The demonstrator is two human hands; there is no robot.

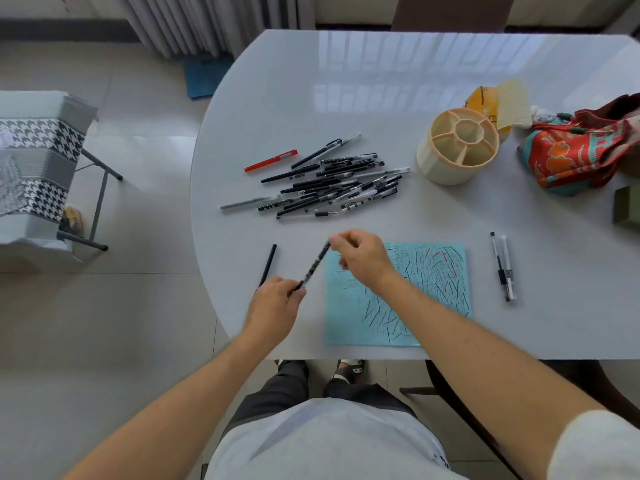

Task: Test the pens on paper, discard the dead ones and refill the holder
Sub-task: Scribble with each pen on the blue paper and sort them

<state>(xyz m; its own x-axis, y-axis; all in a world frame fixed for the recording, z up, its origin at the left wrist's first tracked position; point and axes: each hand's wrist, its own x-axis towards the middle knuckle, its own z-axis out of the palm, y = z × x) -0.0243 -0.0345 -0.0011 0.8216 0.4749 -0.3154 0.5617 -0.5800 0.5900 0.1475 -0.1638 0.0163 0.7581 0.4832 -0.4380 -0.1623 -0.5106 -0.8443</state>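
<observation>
A black patterned pen [314,265] is held slantwise above the table, left of the scribbled blue paper [429,271]. My left hand [275,303] grips its lower end and my right hand [362,256] pinches its upper end. A pile of several mostly black pens [332,183], with one red pen [270,160] beside it, lies farther back. One black pen [268,264] rests alone just left of my left hand. Two pens [503,266] lie side by side right of the paper. The cream divided pen holder [459,147] stands empty at the back right.
The white table's [311,98] rounded edge runs close to my left hand. A colourful cloth bag [585,150] and a yellow packet [485,98] sit behind the holder. A dark green box [627,204] is at the right edge. A houndstooth-covered stool [38,161] stands on the floor to the left.
</observation>
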